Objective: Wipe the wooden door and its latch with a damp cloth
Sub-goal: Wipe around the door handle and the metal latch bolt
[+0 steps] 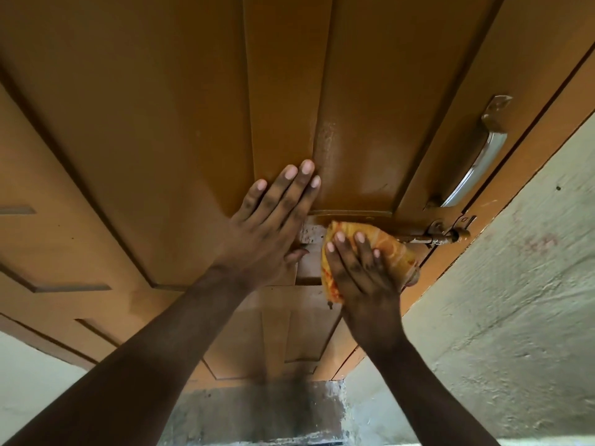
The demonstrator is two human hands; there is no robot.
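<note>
STEP: wiping latch | CLOTH [383, 249]: on latch [431, 236] plate, mid-height of door [161, 107], under right hand [363, 272], fingers flat, pressing | LEFT HAND [273, 220]: fingers straight, bracing panel | METHOD: keep pressure even, stroke along bolt toward its right end, work cloth around brackets.

Both forearms reach in from the bottom edge, bare. Left hand [267, 226]: palm flat, fingers straight and close together, pointing up and slightly right, thumb tucked low on the right side. Right hand [360, 272]: palm down, fingers spread, slightly bent at the knuckles, wrist straight.
</note>
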